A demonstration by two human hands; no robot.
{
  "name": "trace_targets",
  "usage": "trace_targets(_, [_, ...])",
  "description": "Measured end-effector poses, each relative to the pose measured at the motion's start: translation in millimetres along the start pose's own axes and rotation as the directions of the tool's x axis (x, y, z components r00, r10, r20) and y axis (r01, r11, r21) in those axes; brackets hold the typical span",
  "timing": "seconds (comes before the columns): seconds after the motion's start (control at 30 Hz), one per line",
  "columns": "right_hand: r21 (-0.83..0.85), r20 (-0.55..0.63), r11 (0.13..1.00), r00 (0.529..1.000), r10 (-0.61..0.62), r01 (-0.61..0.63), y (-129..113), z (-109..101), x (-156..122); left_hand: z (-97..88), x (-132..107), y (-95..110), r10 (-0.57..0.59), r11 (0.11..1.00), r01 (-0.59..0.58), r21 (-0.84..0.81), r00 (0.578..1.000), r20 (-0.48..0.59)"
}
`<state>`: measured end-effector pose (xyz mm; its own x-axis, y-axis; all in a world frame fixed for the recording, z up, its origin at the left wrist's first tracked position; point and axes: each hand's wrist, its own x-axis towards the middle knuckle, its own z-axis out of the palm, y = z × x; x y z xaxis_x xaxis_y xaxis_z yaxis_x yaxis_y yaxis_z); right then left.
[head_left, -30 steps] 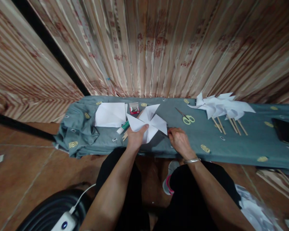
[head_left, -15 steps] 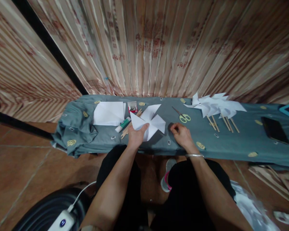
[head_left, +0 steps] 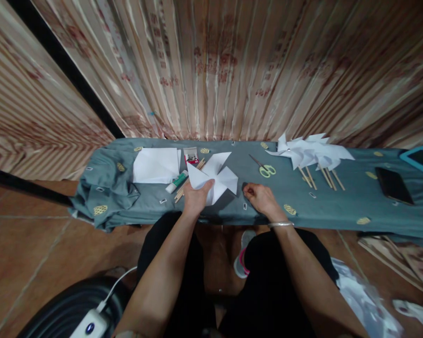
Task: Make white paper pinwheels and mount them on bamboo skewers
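My left hand (head_left: 196,198) grips the near edge of a white paper pinwheel (head_left: 216,177) and holds it up over the grey-green cloth of a long bench (head_left: 338,206). My right hand (head_left: 261,197) rests on the cloth just right of the pinwheel, fingers curled into a pinch; what it holds, if anything, is too small to see. A silver bangle sits on my right wrist. Wooden sticks (head_left: 183,187), a green-capped glue stick (head_left: 175,182) and a small red box of pins (head_left: 191,156) lie left of the pinwheel.
A stack of white paper (head_left: 156,165) lies at the left. Yellow-handled scissors (head_left: 265,168) lie right of my hand. Several finished pinwheels on sticks (head_left: 312,154) lie farther right, then a dark phone (head_left: 393,184) and a teal tablet (head_left: 421,157). A curtain hangs behind.
My right hand moved a little right along the cloth, then back toward the pinwheel. My left hand keeps its hold on the pinwheel. The view drifted slightly rightward.
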<state>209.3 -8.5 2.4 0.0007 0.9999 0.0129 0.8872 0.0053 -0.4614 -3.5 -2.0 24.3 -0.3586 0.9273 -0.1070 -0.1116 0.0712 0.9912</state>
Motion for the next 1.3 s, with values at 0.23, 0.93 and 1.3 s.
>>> trace_targets(0.23, [0.462, -0.225, 0.882, 0.974, 0.018, 0.090, -3.2, -31.7, -14.9, 5.7, -3.4, -1.6, 0.038, 0.999, -0.038, 0.001, 0.998, 0.055])
trace_targets(0.93, [0.150, -0.425, 0.913, 0.858, -0.287, 0.380, -57.1, -45.2, -51.2, 41.0, -39.5, 14.8, -0.049, 0.997, 0.064, -0.049, 0.965, 0.257])
trace_targets(1.3, [0.445, -0.316, 0.839, 0.931, -0.180, 0.313, -39.9, -45.5, -43.9, 39.4, -42.3, 13.8, -0.047, 0.997, 0.063, -0.040, 0.946, 0.320])
